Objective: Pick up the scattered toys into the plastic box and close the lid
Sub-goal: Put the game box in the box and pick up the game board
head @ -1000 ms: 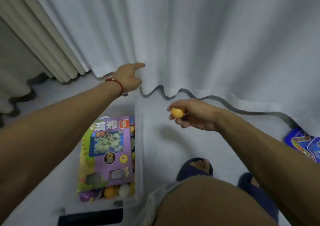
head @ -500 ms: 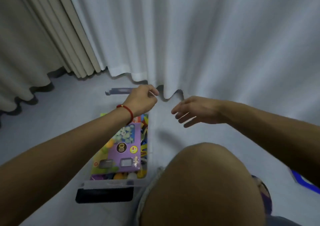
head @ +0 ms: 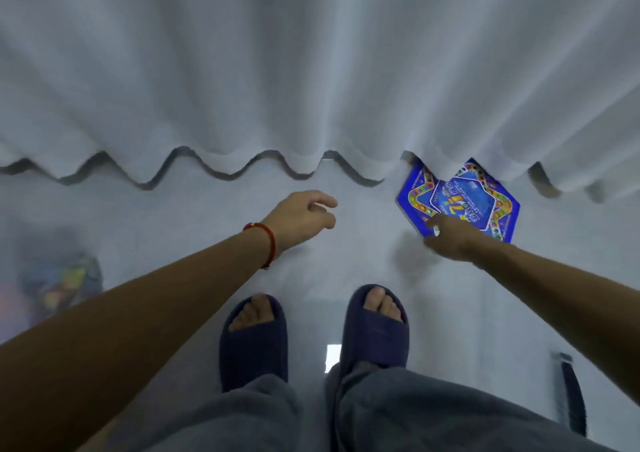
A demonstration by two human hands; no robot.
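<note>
A blue star-shaped game board (head: 464,198) lies flat on the pale floor at the right, its far edge tucked under the white curtain. My right hand (head: 450,236) reaches over its near left corner, fingertips touching the board's edge; whether they grip it is unclear. My left hand (head: 304,217), with a red string at the wrist, hovers over bare floor in the middle with loosely curled fingers and nothing in it. The plastic box (head: 59,278) of toys shows as a blur at the far left.
A white curtain (head: 311,70) hangs along the whole far side, its wavy hem just above the floor. My two feet in dark slippers (head: 311,337) stand at the centre. A dark strap-like object (head: 573,392) lies at the lower right.
The view has swung right, leaving the box at the far left. My right hand has moved from beside the box onto the blue board. My left hand has left the box.
</note>
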